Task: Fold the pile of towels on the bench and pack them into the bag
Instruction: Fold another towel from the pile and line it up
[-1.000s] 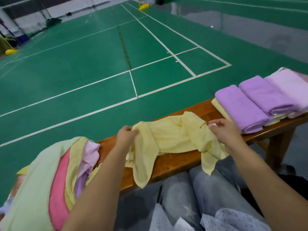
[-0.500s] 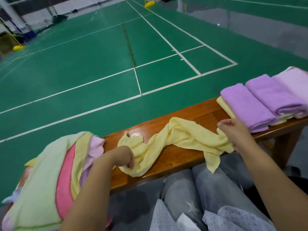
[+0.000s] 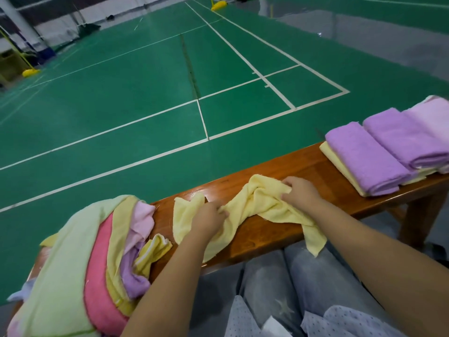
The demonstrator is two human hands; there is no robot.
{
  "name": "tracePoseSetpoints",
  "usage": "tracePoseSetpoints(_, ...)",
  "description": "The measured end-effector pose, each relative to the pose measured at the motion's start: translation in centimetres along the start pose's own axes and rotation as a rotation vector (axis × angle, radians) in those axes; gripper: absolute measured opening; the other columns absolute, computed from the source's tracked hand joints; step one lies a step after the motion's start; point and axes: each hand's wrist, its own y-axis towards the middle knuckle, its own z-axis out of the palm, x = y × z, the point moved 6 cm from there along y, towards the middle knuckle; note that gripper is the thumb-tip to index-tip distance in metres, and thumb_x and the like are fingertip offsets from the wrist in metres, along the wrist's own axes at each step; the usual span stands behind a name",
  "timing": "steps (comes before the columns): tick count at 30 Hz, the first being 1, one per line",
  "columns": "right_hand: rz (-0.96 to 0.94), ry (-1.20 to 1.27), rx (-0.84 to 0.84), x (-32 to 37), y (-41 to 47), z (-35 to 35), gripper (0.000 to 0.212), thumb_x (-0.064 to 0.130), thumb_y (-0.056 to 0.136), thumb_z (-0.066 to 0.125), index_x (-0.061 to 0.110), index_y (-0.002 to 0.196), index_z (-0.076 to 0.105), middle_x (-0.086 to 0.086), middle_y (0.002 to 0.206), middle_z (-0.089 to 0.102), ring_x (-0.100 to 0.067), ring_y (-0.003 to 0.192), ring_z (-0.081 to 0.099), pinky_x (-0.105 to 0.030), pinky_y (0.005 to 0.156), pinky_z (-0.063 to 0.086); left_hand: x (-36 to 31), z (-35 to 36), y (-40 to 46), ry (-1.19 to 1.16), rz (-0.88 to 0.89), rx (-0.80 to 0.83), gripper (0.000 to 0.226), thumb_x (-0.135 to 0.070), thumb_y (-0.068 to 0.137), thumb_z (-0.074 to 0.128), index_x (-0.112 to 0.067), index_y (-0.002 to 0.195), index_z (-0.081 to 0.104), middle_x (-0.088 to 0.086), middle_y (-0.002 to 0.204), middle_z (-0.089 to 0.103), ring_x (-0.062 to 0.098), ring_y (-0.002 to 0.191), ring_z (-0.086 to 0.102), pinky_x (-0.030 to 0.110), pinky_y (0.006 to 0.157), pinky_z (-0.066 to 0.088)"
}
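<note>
A crumpled yellow towel [image 3: 257, 205] lies across the middle of the wooden bench [image 3: 303, 164], one corner hanging over the near edge toward the person's grey trousers [image 3: 279, 283]. The left hand [image 3: 209, 218] grips the towel's left part with its fingers curled into the cloth; the right hand [image 3: 300, 192] pinches a bunched fold near the towel's far edge, at about two o'clock from the left hand. At eight o'clock from the left hand sits the unfolded pile of towels [image 3: 80, 268], pale green, pink, yellow and purple, touching the bench's left end. At two o'clock from the right hand, well apart from it, lie the folded towels [image 3: 379, 152]: purple ones over yellow ones, side by side. Beyond the bench spreads a green court floor [image 3: 145, 93] with white lines.
</note>
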Motion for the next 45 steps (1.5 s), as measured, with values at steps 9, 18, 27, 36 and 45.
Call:
tracePoseSetpoints(9, -0.055, 0.404, -0.562, -1.0, -2.6, -8.6, 0.018, 0.0, 0.089, 0.049, 0.014, 0.089, 0.061, -0.004, 0.09, 0.059, -0.013, 0.069, 0.047, -0.025, 0.059, 0.036, 3.7, -5.8, -0.4, -0.5, -0.095, -0.257, 0.024, -0.024, 0.098, 0.053, -0.01, 0.116, 0.063, 0.0, 0.1, 0.061, 0.017, 0.094, 0.05, 0.027, 0.081, 0.037)
tracePoseSetpoints(18, 0.092, 0.202, -0.3, -2.1, -2.5, -8.1, 0.039, 0.019, 0.089, 0.064, 0.01, 0.125, 0.052, -0.012, 0.129, 0.054, -0.028, 0.113, 0.052, -0.032, 0.085, 0.04, 2.7, -9.1, -1.4, -0.678, 0.012, -0.46, 0.025, -0.024, 0.097, 0.051, -0.007, 0.079, 0.052, 0.004, 0.068, 0.036, 0.014, 0.063, 0.032, 0.031, 0.058, 0.026)
tracePoseSetpoints(27, 0.043, 1.023, -0.242, 0.9, -4.1, -11.3, 0.007, 0.015, 0.09, 0.063, 0.015, 0.097, 0.063, -0.004, 0.097, 0.064, -0.016, 0.089, 0.062, -0.026, 0.07, 0.054, 0.7, -12.5, -2.3, -0.79, 0.077, -0.594, 0.032, -0.021, 0.094, 0.053, -0.011, 0.068, 0.038, -0.001, 0.061, 0.026, 0.013, 0.056, 0.024, 0.029, 0.052, 0.019)
tracePoseSetpoints(36, 0.061, 0.726, -0.071, 0.4, -4.3, -9.2, 0.019, 0.014, 0.085, 0.069, 0.016, 0.103, 0.063, 0.0, 0.099, 0.059, -0.019, 0.092, 0.059, -0.038, 0.086, 0.052, 0.6, -10.2, -1.7, -0.627, 0.014, -0.401, 0.027, -0.025, 0.095, 0.054, -0.003, 0.082, 0.058, 0.005, 0.068, 0.041, 0.016, 0.061, 0.036, 0.029, 0.059, 0.03)
tracePoseSetpoints(45, 0.093, 0.928, -0.077, 1.2, -5.8, -5.4, 0.022, 0.009, 0.078, 0.075, 0.014, 0.094, 0.061, -0.005, 0.098, 0.066, -0.019, 0.092, 0.063, -0.028, 0.071, 0.051, -7.6, -0.9, -6.0, -0.312, 0.347, 0.321, 0.032, -0.039, 0.095, 0.056, -0.028, 0.125, 0.06, -0.009, 0.108, 0.068, 0.006, 0.1, 0.062, 0.025, 0.09, 0.05)
